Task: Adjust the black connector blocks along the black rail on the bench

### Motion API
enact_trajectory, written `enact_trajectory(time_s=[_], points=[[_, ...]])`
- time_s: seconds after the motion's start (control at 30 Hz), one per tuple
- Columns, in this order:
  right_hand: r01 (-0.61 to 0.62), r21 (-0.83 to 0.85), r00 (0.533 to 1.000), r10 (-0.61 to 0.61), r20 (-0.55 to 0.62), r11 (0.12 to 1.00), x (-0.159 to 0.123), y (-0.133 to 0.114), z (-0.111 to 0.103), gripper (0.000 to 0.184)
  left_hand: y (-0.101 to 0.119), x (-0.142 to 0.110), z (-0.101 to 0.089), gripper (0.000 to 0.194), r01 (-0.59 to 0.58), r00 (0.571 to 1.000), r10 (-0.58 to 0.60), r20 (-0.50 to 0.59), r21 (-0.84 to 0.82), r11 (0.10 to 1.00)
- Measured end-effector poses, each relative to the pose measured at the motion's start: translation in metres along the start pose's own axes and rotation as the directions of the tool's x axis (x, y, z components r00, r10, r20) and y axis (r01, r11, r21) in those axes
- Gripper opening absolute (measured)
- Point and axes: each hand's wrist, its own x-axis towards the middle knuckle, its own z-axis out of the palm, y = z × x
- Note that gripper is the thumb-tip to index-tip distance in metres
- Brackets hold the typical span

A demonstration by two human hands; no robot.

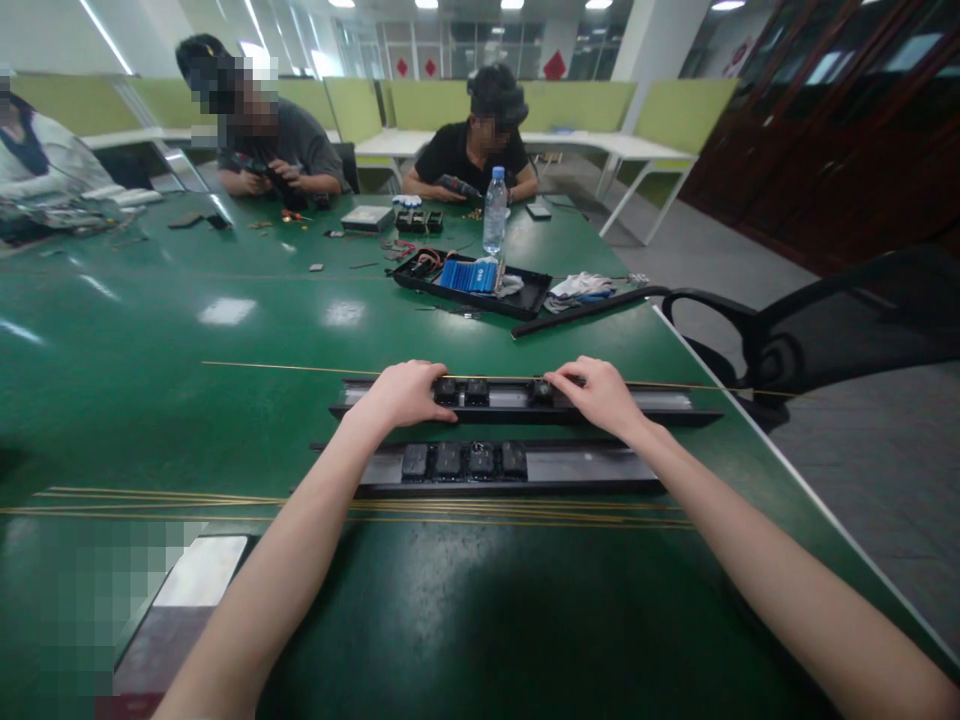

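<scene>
A long black metal channel lies across the green table, with three small black blocks inside it. My left hand is closed across its left part, thumb on the near wall and fingers at the far wall, beside the leftmost block. Another block sits just right of that one. My right hand pinches at the rightmost block; its fingertips partly hide the contact. Along the far wall runs a thin brass-coloured rod. Nearer to me, a second channel holds a row of several black blocks.
Several thin rods lie in front of the near channel. Beyond are a black tray with a blue packet, gloves, a black strip and a water bottle. Co-workers sit across the table; a chair stands right.
</scene>
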Motion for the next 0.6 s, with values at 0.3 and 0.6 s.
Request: enact_trajectory(time_s=[0.3,0.6], points=[[0.022,0.071,0.998,-0.027,0.061,0.997,0.001,0.004,-0.005,0.037,0.001,-0.003,0.003,0.066,-0.009,1.0,0.008,-0.013,-0.028,1.0],[0.036,0.109,0.992,-0.049,0.116,0.993,0.004,0.008,-0.014,0.033,0.0,-0.005,0.007,0.064,-0.032,0.999,0.028,-0.047,-0.078,0.996]])
